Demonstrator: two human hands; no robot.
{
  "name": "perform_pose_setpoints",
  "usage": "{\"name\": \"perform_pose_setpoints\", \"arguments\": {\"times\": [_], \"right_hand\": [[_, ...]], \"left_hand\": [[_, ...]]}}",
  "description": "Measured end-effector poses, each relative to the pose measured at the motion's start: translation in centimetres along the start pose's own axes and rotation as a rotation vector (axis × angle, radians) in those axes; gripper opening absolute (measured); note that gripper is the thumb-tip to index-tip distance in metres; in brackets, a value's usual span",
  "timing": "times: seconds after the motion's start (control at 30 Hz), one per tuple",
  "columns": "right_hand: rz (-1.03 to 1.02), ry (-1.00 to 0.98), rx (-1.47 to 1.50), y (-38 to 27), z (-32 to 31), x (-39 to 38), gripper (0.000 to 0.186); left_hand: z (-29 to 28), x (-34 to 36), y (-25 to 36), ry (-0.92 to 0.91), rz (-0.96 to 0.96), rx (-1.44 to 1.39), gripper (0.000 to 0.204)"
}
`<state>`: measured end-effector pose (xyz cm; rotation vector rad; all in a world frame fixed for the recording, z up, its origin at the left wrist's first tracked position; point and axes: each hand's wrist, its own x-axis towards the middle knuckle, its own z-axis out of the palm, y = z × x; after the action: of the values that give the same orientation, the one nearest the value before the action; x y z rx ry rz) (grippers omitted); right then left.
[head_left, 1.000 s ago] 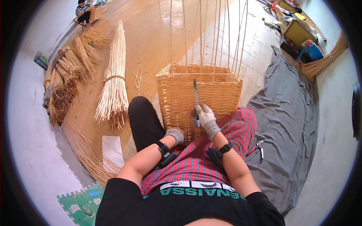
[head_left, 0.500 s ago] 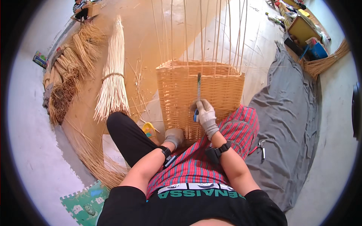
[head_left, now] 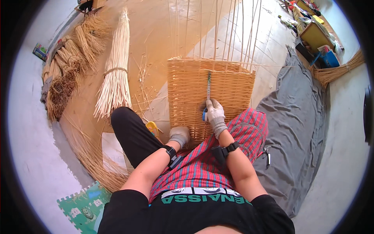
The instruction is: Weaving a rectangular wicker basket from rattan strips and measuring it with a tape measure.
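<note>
Bearing writing: one black shirt (head_left: 128,212), nearest the body and below both hands, with a row of green capitals upside down in view; one tape measure (head_left: 205,115), blue-cased, its blade marked, figures too small to make out.

Right hand (head_left: 215,114): gloved, grasping the tape measure at its case, back of the hand uppermost, forearm angled forward and inward. Blade runs straight ahead of the fingers up the woven wall, tip near the rim.

Left hand (head_left: 179,136): gloved, low, just beside the basket's lower left corner, forearm slanting inward; fingers hidden, so cannot tell whether it grips anything.

Basket (head_left: 191,93): one, wicker, between the knees, directly ahead of both hands. Thin upright rods (head_left: 215,35) rise beyond its rim, about ten or more, no sure count.

Wrist straps: two, black, one on the left wrist (head_left: 170,151), one on the right (head_left: 233,147).

Around: one large pale tied bundle of canes (head_left: 115,74), ahead and left of the left hand; one yellow slipper (head_left: 151,126) just left of it; one pair of pruning shears (head_left: 268,154) right of the right hand, on grey cloth (head_left: 296,121).
</note>
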<state>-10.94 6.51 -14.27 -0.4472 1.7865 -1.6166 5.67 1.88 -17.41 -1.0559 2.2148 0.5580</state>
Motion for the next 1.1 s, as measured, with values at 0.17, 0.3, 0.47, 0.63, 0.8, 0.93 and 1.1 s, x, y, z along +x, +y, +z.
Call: {"name": "perform_pose_setpoints", "arguments": {"times": [0.17, 0.3, 0.47, 0.63, 0.8, 0.93, 1.1], "right_hand": [[-0.051, -0.035, 0.081, 0.0, 0.2, 1.6, 0.024], [-0.025, -0.071, 0.114, 0.1, 0.1, 1.9, 0.021], [0.004, -0.099, 0.142, 0.4, 0.1, 2.8, 0.023], [0.066, -0.070, 0.085, -0.7, 0.5, 4.0, 0.024], [-0.084, -0.011, 0.149, 0.1, 0.9, 4.0, 0.022], [0.014, -0.078, 0.093, 1.3, 0.5, 4.0, 0.020], [0.017, -0.101, 0.154, 1.2, 0.3, 5.6, 0.021]], "left_hand": [[-0.3, 0.5, -0.2, -0.009, 0.010, -0.013, 0.038], [-1.0, 0.2, -0.1, 0.002, 0.010, -0.045, 0.042], [-1.4, 1.4, -0.2, 0.024, 0.027, -0.013, 0.050], [-1.7, 1.0, 0.1, 0.004, -0.017, -0.008, 0.054], [-3.1, 0.0, 0.5, -0.016, -0.009, -0.036, 0.049], [-3.7, 0.0, 0.5, -0.003, -0.003, -0.031, 0.054], [-4.1, 0.7, 0.5, 0.032, 0.003, -0.011, 0.057]]}}
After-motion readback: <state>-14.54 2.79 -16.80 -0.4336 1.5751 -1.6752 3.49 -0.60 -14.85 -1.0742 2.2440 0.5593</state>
